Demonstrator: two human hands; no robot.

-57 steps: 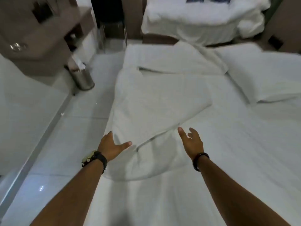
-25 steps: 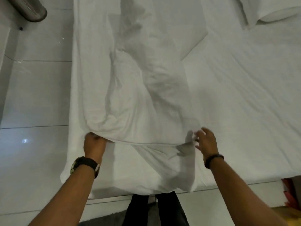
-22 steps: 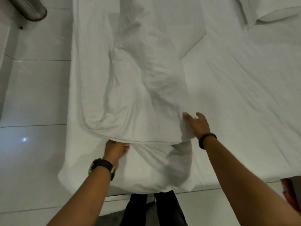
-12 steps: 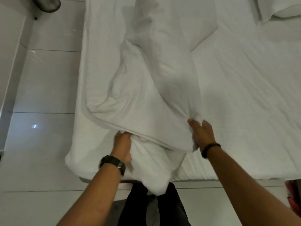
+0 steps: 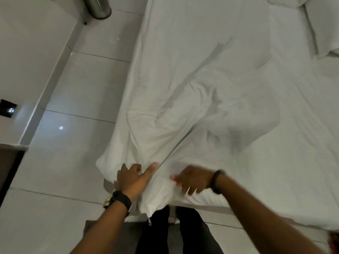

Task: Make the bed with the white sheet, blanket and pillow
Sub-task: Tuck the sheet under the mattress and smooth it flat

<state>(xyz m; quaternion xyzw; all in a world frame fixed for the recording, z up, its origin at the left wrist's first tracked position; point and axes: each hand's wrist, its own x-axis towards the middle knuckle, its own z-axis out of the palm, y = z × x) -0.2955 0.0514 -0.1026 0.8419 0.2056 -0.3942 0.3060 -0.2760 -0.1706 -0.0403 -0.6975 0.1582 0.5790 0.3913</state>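
The blanket (image 5: pixel 192 125) is bunched along the left half of the bed (image 5: pixel 293 162), so it's the spreading step that's being worked on, pretty early still. Its near end is gripped at the foot edge: the left hand (image 5: pixel 134 178) is pressed on it with fingers partly curled into a fold, and the right hand (image 5: pixel 192 180) is curled round a bunch of the cloth. Next, the corners probably need to be found and pulled apart. A pillow (image 5: pixel 322 24) is seen top right, well clear. A metal bin (image 5: pixel 97 6) sits on the floor (image 5: pixel 73 88), not in the way.
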